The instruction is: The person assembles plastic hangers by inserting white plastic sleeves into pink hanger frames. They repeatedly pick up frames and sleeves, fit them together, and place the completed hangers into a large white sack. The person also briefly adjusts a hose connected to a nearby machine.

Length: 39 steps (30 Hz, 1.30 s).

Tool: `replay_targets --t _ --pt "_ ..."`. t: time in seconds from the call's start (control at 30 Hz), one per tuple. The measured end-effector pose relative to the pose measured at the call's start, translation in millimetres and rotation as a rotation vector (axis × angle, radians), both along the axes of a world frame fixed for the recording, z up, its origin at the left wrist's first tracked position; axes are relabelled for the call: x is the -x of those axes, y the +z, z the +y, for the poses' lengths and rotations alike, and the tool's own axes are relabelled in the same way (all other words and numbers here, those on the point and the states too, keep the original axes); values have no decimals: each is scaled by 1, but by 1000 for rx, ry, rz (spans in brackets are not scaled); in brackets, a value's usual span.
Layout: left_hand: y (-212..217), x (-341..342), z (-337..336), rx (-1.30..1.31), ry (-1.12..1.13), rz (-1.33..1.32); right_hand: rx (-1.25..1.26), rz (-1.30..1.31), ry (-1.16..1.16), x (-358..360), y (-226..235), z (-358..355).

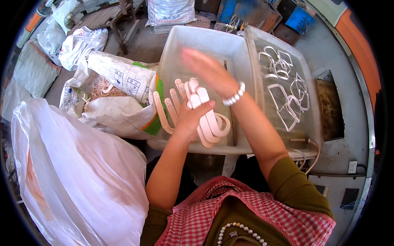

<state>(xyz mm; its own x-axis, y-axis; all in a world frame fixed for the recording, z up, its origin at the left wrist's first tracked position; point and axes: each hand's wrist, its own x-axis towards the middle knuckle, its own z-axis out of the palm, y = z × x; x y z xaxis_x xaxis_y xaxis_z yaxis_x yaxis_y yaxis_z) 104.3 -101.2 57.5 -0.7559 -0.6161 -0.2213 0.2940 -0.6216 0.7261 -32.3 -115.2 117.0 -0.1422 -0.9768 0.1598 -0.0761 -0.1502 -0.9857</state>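
Observation:
Several pale pink plastic hooks (211, 120), long flat strips with a rounded bend, are bunched in my left hand (188, 123). My left thumb lies across the bunch, and the hooks' bends hang toward me. Further hooks of the same kind (160, 110) stand beside that hand, at the near left of the white plastic tub (174, 41); I cannot tell whether the hand touches them. My right hand (211, 71), with a white bead bracelet at the wrist, is above the tub, beyond the bunch. It is motion-blurred, its fingers stretched out to the left, with nothing visible in them.
On the right, a second pale tub (262, 110) holds several white looped plastic pieces (287, 102). At left lie an opened woven sack (119, 76) with pinkish scraps and a large full white plastic bag (82, 164). Behind them are more bags (84, 47) and a wooden bench (98, 18).

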Motion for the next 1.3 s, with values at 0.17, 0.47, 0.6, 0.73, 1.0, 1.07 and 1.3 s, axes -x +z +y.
replay_targets --t 0.17,0.47,0.6,0.73,1.0,1.07,1.3 --pt "-12 10 12 -161 1 71 -303 -207 103 -14 -51 99" --pt "-16 -10 84 -172 -322 -46 -535 -646 185 -15 -60 199" --pt "-34 -27 111 -221 -379 -69 -592 -717 203 -17 -70 237" --pt "-34 -43 135 -210 -268 -88 -717 -588 201 -24 -60 255" --pt "-15 -63 116 -113 -133 -212 -402 416 -25 4 -43 284" --pt "-11 -66 110 -170 -80 -182 -307 821 5 3 -29 290" --pt "-3 -58 107 -394 -316 126 418 1490 217 9 -8 299"
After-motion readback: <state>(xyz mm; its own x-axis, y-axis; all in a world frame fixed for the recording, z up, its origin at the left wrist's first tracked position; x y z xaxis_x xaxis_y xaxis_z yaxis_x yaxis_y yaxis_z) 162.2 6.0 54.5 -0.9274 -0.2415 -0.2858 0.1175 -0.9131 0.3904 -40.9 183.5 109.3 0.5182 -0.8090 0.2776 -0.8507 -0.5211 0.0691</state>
